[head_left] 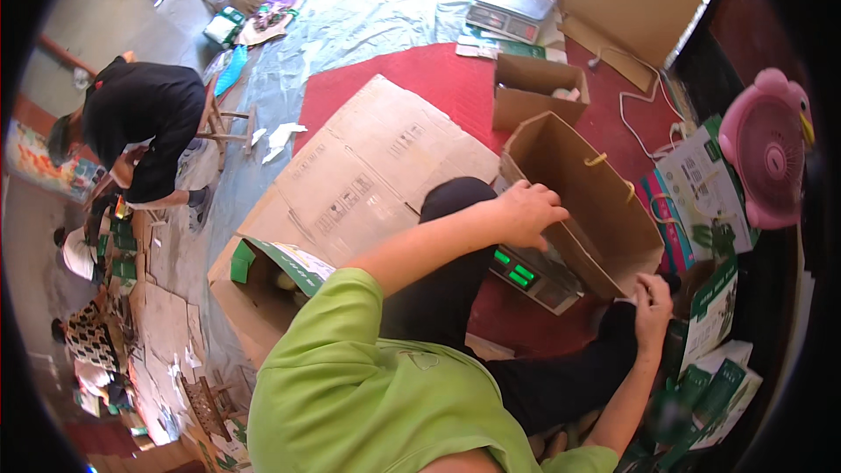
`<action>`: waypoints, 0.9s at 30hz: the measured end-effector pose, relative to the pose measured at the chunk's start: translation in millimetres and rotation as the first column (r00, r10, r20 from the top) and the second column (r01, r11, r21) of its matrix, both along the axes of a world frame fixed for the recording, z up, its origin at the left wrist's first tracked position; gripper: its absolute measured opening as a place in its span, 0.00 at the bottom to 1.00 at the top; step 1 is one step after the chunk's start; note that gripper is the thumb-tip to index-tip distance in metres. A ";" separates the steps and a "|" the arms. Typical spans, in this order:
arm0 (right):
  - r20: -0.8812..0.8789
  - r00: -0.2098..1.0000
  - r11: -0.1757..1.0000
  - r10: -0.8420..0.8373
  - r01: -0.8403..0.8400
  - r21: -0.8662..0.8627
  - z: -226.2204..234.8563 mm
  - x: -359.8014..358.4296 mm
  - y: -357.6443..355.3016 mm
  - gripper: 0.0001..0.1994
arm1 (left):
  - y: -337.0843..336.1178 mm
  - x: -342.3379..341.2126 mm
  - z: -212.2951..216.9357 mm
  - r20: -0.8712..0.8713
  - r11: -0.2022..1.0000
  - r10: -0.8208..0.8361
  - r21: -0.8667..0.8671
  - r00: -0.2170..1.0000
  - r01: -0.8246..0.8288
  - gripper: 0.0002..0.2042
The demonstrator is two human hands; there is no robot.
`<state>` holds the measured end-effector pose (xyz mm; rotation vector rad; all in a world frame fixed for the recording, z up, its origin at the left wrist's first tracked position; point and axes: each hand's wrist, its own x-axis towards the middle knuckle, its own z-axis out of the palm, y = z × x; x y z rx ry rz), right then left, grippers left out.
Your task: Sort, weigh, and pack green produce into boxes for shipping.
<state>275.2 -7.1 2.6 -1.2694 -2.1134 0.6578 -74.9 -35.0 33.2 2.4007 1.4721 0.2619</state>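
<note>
A tall, open-topped brown carton with yellow cord handles rests tilted on a digital scale with a lit green display, between my legs. My left hand reaches over the scale to the carton's near-left edge, with fingers apart and slightly bent. My right hand is at the carton's near-right corner, fingers curled together. A small white bit shows beside its thumb; what the fingers pinch, if anything, is hidden. The carton's inside looks bare where it shows.
A flattened cardboard sheet lies left of my knee, with an open green-and-white box on it. Beyond stand a smaller carton and another scale. A pink fan and stacked boxes line the right. Several people sit at left.
</note>
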 end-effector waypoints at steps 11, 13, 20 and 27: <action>0.076 0.836 0.803 -0.544 0.545 -0.241 -144.7 164.1 -86.3 0.11 | 37.5 20.5 -38.3 -0.507 0.983 0.070 0.182 0.859 0.028 0.04; 0.150 0.770 0.693 -0.621 0.628 -0.354 -176.2 165.0 -129.0 0.10 | 38.6 29.9 -32.6 -0.561 0.999 0.027 0.037 0.827 -0.008 0.06; 0.371 0.731 0.389 -0.573 0.640 -0.662 -251.6 115.2 -260.0 0.10 | 37.9 46.4 -33.7 -0.317 1.000 -0.009 -0.031 0.949 -0.001 0.08; 0.383 0.784 0.411 -0.488 0.594 -0.692 -275.9 86.0 -285.2 0.11 | 38.1 59.2 -33.4 -0.202 0.986 -0.045 -0.169 0.978 0.010 0.07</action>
